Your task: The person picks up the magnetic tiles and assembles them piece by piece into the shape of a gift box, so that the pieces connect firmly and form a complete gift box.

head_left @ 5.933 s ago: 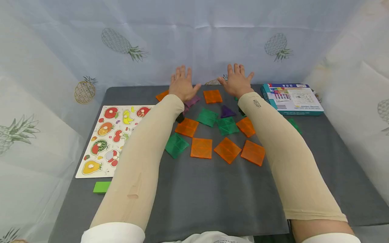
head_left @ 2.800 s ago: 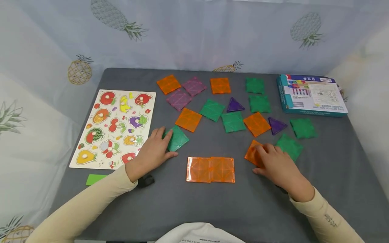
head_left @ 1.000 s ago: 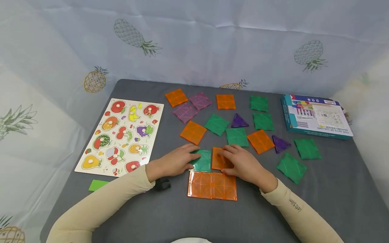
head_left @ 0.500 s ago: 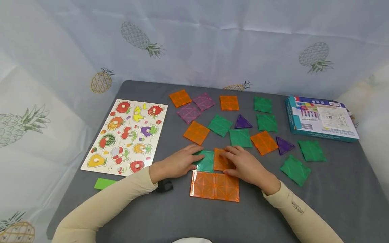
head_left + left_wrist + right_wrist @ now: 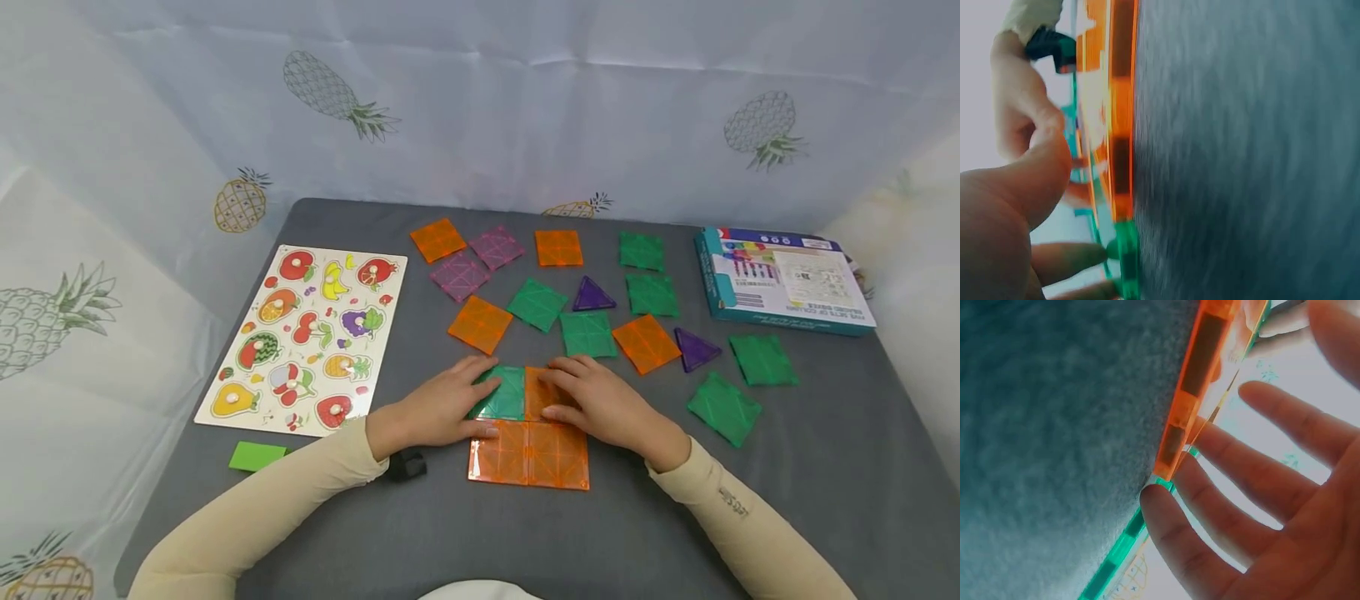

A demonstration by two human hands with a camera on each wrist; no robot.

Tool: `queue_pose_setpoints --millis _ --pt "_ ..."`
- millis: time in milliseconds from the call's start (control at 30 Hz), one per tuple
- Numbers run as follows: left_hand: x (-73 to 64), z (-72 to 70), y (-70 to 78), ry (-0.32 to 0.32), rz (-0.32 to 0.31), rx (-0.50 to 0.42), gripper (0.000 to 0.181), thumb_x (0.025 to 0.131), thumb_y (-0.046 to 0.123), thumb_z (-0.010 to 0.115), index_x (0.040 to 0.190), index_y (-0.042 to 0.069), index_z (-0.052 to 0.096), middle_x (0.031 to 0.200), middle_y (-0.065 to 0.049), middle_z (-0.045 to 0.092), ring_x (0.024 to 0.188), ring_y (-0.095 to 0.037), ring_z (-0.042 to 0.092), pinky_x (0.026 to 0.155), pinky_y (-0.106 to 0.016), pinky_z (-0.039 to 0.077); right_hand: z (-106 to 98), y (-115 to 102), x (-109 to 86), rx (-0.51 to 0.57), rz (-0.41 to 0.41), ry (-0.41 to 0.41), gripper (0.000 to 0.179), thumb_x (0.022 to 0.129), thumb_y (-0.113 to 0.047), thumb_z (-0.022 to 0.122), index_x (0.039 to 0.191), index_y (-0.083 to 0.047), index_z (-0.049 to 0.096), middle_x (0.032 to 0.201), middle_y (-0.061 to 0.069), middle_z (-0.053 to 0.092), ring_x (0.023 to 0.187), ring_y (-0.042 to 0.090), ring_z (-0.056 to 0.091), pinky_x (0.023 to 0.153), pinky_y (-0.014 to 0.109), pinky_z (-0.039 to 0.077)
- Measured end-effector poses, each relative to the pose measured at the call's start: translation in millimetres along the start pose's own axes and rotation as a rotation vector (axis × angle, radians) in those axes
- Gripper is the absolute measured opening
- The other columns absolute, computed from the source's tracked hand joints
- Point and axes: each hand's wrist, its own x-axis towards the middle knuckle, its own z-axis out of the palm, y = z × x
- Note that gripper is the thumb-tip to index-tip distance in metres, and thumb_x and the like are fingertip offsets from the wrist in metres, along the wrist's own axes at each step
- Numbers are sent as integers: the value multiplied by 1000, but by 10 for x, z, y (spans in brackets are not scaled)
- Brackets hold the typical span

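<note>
Four-square block of see-through magnetic tiles lies flat near the table's middle. Its back row is a green square tile [image 5: 506,400] and an orange square tile [image 5: 533,393]. Two more orange square tiles [image 5: 558,460] form the front row. My left hand [image 5: 438,406] rests its fingers on the green tile, its thumb over the front left orange tile. My right hand [image 5: 606,408] touches the back orange tile and partly covers it. In the right wrist view that hand's fingers [image 5: 1300,422] are spread and nearly straight, against the tile edges.
Loose green, orange, pink and purple tiles [image 5: 594,294] lie farther back and right. A fruit puzzle board [image 5: 315,333] is at left, with a bright green block [image 5: 257,456] in front. A flat box [image 5: 783,283] stands at the back right. Curtains border the grey table [image 5: 480,533].
Both hands came back from the far edge. The two front orange tiles were joined, then green and orange tiles brought behind them. The slight gap between rows has closed; my left thumb shifted forward.
</note>
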Motion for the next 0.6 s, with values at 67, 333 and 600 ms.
queue_pose_setpoints --millis 67,333,600 --pt "-16 25 35 -23 -18 8 87 85 58 62 144 -1 40 156 -20 25 144 -34 24 112 -44 34 4 -6 -10 5 -6 -14 63 83 -50 67 132 -12 58 134 12 55 121 31 51 98 48 47" --pt "-39 75 131 -66 -34 4 95 82 57 65 148 -3 30 159 -22 11 147 -42 7 114 -48 28 -1 -71 -48 -34 14 -134 90 70 -60 73 145 -20 44 145 14 42 130 36 40 100 59 40" --pt "-12 101 211 -116 -49 -79 79 90 34 66 149 -3 27 159 -24 1 145 -48 -4 111 -48 34 37 -88 22 -55 31 -89 93 62 -64 73 140 -18 50 135 10 49 120 30 45 96 53 42"
